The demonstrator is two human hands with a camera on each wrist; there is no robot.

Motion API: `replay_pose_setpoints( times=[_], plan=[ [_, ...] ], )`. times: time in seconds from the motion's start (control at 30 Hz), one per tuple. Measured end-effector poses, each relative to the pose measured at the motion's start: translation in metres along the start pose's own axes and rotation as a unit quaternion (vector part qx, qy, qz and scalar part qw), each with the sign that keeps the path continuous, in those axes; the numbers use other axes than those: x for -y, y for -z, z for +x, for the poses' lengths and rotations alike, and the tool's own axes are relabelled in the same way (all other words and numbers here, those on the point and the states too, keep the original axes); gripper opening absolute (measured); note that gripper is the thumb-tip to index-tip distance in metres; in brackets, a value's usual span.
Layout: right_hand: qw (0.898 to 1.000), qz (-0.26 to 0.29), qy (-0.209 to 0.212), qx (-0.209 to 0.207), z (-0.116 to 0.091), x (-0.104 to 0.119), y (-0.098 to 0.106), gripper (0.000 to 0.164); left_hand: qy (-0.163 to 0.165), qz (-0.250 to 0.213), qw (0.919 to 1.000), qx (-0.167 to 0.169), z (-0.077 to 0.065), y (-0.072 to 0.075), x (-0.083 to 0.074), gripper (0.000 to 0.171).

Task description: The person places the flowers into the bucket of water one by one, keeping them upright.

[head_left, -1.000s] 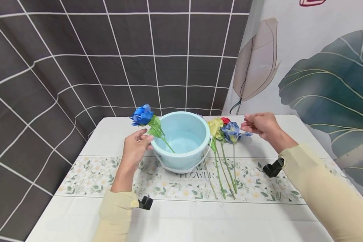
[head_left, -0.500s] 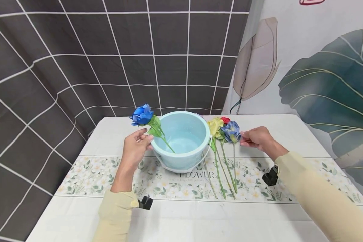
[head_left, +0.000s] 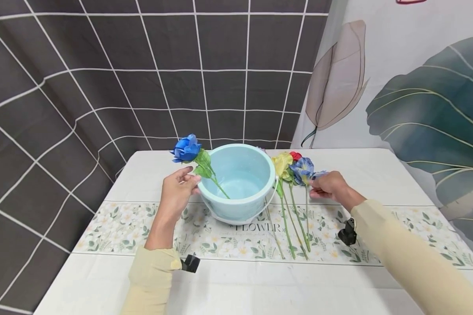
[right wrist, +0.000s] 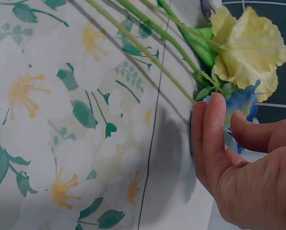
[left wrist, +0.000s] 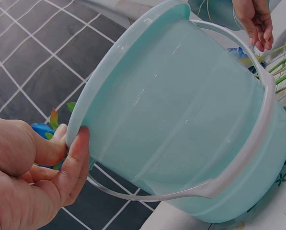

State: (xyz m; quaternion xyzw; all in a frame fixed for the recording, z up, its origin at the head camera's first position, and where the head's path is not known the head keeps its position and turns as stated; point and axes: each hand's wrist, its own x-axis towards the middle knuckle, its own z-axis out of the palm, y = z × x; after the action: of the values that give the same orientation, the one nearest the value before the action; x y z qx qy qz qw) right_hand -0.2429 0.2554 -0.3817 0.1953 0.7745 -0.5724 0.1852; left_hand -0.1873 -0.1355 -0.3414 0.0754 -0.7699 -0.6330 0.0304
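Note:
My left hand (head_left: 178,186) pinches the rim of the light blue bucket (left wrist: 181,105) between thumb and fingers. The bucket stands upright on the table with water in it. A blue rose (head_left: 186,148) leans over the rim beside that hand, its stem inside the bucket. My right hand (head_left: 331,188) is at the blue-violet flower (head_left: 301,169), fingertips right by the top of its stem. In the right wrist view, a gap shows between thumb and forefinger, with blue petals (right wrist: 243,103) behind.
A yellow flower (head_left: 282,164) and a red flower (head_left: 295,155) lie beside the blue-violet one, stems (head_left: 285,223) pointing toward me. The bucket's white handle (left wrist: 248,158) hangs down its near side. A floral runner (head_left: 130,227) crosses the white table; a dark gridded cloth (head_left: 173,87) hangs behind.
My right hand has moved left and down from the right of the blue-violet flower to its stem top. The left hand stays on the rim.

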Motion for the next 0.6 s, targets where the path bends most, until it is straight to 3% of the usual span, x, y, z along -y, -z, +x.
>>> replay_pose_setpoints(
  times=[0.6],
  plan=[
    [1.000,-0.007,-0.016,-0.004,0.0100,-0.0053,-0.0071,0.019,0.005,0.003,1.0000,-0.001,0.0001,0.0005,-0.0014,0.046]
  ],
)
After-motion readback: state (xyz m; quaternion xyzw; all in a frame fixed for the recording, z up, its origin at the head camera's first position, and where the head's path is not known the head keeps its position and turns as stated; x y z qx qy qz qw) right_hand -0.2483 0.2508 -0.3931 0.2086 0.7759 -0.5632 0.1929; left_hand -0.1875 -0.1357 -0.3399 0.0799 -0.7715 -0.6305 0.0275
